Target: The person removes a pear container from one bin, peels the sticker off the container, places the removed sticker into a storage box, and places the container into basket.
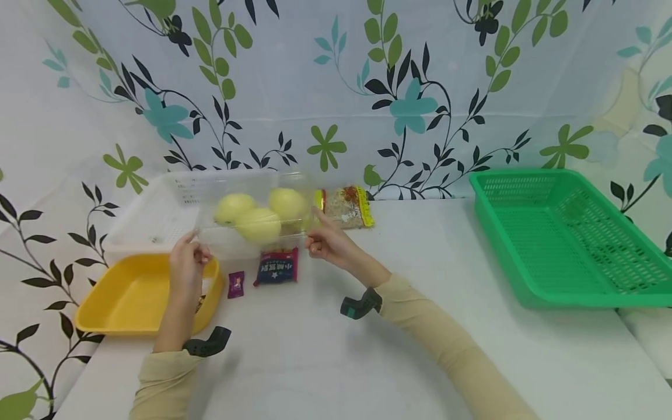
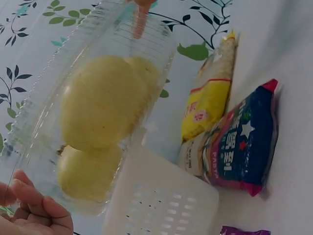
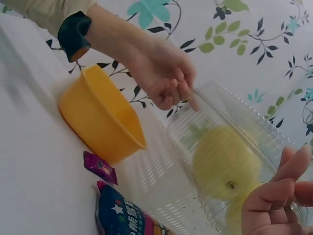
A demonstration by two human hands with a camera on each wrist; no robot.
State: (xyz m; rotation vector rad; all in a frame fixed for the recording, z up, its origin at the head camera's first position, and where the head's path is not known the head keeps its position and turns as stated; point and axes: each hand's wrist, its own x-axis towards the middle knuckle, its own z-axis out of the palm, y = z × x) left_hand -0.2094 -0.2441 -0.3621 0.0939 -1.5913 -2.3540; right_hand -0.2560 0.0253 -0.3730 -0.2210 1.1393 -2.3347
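Note:
A clear plastic clamshell box holds three yellow-green round fruits, apples or pears. It hangs tilted over the right part of a white perforated basket. My left hand pinches the box at its left end, thumb and fingers at the rim in the left wrist view. At the other end, my right hand grips the box edge, its index finger stretched along the side. In the right wrist view the fruits show through the plastic, and both hands are visible at the two ends.
A yellow basin stands front left, with something small partly hidden inside. A blue and pink pasta packet and a small purple packet lie before the white basket. Behind lies a yellow-edged bag. A green basket stands right.

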